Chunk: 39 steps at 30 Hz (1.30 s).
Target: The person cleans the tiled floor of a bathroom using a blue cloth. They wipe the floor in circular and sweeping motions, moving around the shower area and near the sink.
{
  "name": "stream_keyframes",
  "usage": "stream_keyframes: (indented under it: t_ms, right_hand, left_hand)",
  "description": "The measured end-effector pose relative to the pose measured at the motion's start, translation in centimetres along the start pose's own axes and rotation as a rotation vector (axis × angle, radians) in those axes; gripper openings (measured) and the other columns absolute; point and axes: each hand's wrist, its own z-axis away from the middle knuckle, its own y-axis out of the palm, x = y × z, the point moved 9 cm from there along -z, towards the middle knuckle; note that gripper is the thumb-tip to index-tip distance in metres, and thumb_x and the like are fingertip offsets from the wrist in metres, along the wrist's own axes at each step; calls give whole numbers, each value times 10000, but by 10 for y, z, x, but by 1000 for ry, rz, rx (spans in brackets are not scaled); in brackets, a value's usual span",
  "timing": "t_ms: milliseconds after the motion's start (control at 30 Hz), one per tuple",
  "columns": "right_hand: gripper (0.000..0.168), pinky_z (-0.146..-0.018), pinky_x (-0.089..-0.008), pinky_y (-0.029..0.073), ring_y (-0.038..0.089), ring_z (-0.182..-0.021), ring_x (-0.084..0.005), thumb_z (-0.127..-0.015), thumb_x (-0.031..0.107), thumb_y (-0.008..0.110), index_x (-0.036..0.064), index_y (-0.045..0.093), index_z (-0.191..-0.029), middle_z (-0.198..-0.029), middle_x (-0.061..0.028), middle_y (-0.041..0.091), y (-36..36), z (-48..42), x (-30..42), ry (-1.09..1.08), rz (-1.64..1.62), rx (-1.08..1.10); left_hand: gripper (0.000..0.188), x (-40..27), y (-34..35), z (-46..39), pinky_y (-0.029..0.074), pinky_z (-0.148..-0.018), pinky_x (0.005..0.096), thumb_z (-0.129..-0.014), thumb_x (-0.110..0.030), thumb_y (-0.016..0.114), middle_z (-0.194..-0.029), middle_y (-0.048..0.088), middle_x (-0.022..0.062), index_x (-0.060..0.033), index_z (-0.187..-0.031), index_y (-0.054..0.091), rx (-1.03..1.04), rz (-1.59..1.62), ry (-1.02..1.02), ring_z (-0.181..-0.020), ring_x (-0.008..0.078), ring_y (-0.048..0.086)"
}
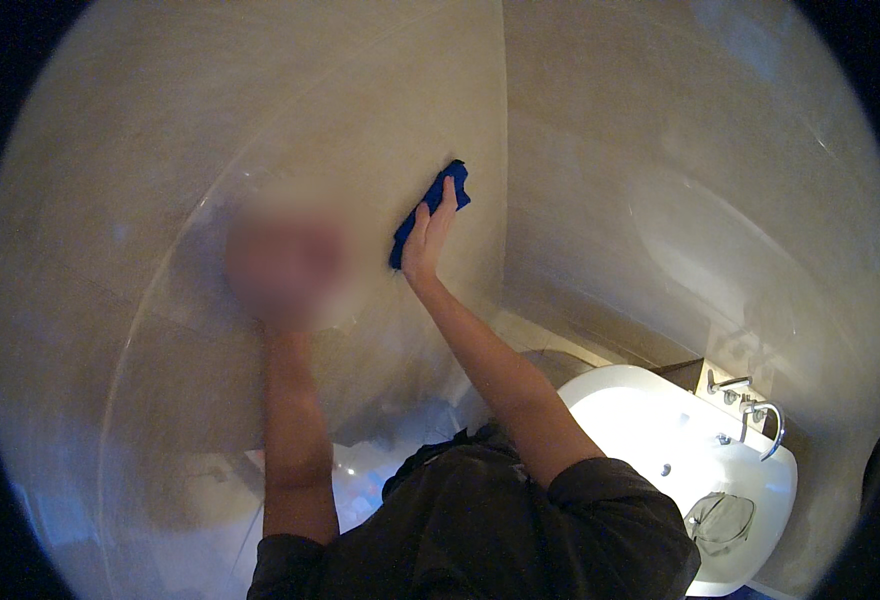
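A folded dark blue cloth (449, 189) lies flat against the beige tiled wall (380, 112), left of the room's corner. My right hand (429, 236) presses on it with the fingers spread a little and pointing up. To the left, my left arm reaches up in front of the same wall. A blur covers my left hand (286, 255), so its fingers and anything in them cannot be made out.
At the lower right stands a white bathtub (620, 405) with a chrome faucet (770, 420) on its far side. A grey-green, cloth-like item (721, 521) lies inside the tub. A second tiled wall (597, 187) meets the first at the corner.
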Motion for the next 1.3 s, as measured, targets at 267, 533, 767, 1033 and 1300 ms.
stream_keyframes:
  t_ms: [267, 533, 767, 1033, 1300]
  right_hand:
    - [676, -1163, -488, 180, 324, -1391, -373, -833, 151, 540, -4, 332, -1457, -1509, -209, 357, 49, -73, 160, -387, -40, 14]
    - [608, -1130, -532, 211, 347, -1375, -390, -909, 240, 490, 59, 362, -1474, -1530, -159, 352, 68, -56, 273, -1164, 452, -66]
    - [528, -1092, -495, 269, 409, -1313, -371, -876, 265, 586, 101, 506, -1372, -1487, -117, 412, 45, -52, 199, -1006, -118, 425]
    - [631, -1153, -497, 177, 323, -1392, -387, -998, 451, 314, 8, 399, -1439, -1516, -197, 366, 14, -30, 49, -500, -54, 188]
    - [765, -1181, -385, 152, 262, -1441, -309, -989, 548, 379, -36, 307, -1478, -1548, -182, 313, -29, 49, -97, 256, -36, 39]
  left_hand:
    - [285, 0, 4, 2, 371, -459, 397, -835, -88, 591, -554, 436, 65, -108, -607, 423, 39, 20, -56, -491, 273, 464]
    - [305, 5, -3, 13, 340, -438, 387, -826, -123, 616, -535, 424, 59, -102, -580, 437, 31, -24, -90, -466, 254, 448]
    - [290, -4, -12, 15, 319, -418, 376, -835, -158, 626, -520, 423, 56, -101, -590, 482, -20, -140, 18, -452, 242, 437]
    - [260, 7, 1, 22, 366, -439, 369, -849, -188, 609, -550, 495, 72, -83, -620, 545, 8, -69, -67, -469, 253, 476]
    - [257, 18, 4, 26, 479, -527, 378, -878, -245, 597, -652, 630, 107, -39, -739, 662, 29, -58, -98, -560, 275, 600]
